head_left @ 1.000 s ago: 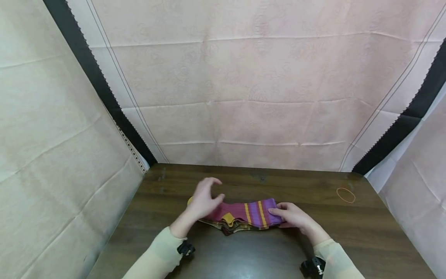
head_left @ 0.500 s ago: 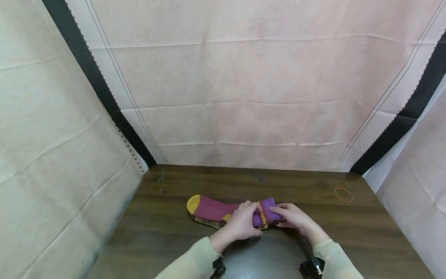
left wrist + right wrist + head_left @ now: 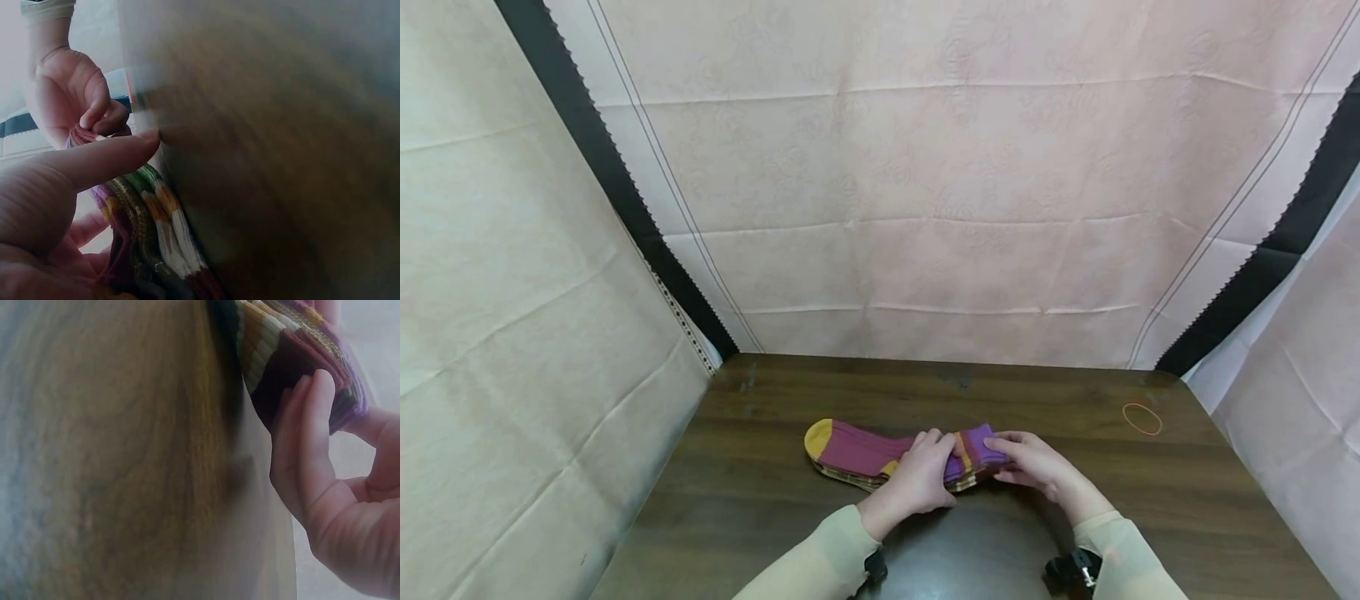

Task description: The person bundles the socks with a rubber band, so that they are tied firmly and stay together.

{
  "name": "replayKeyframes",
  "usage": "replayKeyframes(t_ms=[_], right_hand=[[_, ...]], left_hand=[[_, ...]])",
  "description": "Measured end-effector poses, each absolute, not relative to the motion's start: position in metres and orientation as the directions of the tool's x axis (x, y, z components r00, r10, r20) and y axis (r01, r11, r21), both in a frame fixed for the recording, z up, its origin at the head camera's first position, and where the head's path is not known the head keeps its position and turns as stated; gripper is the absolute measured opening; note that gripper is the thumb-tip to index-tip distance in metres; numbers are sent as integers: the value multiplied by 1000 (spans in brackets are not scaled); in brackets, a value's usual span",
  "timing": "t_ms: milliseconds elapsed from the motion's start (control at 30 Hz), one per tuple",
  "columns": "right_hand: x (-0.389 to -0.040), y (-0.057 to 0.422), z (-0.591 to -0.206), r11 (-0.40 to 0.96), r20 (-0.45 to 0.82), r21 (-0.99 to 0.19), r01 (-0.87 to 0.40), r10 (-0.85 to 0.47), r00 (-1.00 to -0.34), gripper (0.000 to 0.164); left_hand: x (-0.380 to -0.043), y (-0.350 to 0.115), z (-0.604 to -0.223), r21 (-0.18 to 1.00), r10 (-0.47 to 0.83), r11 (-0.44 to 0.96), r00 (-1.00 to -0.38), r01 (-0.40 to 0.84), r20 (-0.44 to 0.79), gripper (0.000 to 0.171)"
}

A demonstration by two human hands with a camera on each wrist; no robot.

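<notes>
A stack of socks [image 3: 859, 448] lies lengthwise on the table, toes to the left. The top sock is plum with a yellow toe and heel and a purple cuff striped in yellow. My left hand [image 3: 921, 473] grips the stack across its middle, just left of the cuffs, thumb on the near side. At the right end, my right hand [image 3: 1037, 468] pinches the cuffs between thumb and fingers. Layered edges of the socks [image 3: 169, 228] in green, orange, white and maroon show in the left wrist view. In the right wrist view, fingers [image 3: 315, 431] lie under the cuff end, which is raised.
A thin orange rubber band [image 3: 1142, 418] lies at the back right of the brown wooden table [image 3: 760, 467]. Pale cloth walls [image 3: 925, 183] with black edging stand behind the table and on both sides.
My left hand has moved right from the toe end and taken hold of the stack near the cuffs, uncovering the yellow toe. My right hand stays at the cuffs, its fingers slightly shifted.
</notes>
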State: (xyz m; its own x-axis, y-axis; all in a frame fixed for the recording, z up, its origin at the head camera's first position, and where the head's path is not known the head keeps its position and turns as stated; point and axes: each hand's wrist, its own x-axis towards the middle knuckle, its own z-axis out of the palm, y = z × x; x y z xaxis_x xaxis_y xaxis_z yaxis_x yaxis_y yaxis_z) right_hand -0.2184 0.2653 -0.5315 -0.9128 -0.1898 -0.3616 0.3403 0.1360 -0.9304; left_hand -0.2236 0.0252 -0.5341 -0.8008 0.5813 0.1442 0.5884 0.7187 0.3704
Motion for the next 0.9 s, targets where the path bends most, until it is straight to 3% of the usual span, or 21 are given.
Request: replayKeyframes(t_ms=[467, 900], right_hand=[[-219, 268, -529, 148, -376, -924, 352, -187, -908, 71], [-218, 276, -531, 181, -380, -921, 343, -234, -895, 70]], left_hand=[[-235, 15, -533, 512, 605, 617, -776, 598, 178, 33], [-243, 7, -534, 649, 594, 547, -791, 529, 146, 28]])
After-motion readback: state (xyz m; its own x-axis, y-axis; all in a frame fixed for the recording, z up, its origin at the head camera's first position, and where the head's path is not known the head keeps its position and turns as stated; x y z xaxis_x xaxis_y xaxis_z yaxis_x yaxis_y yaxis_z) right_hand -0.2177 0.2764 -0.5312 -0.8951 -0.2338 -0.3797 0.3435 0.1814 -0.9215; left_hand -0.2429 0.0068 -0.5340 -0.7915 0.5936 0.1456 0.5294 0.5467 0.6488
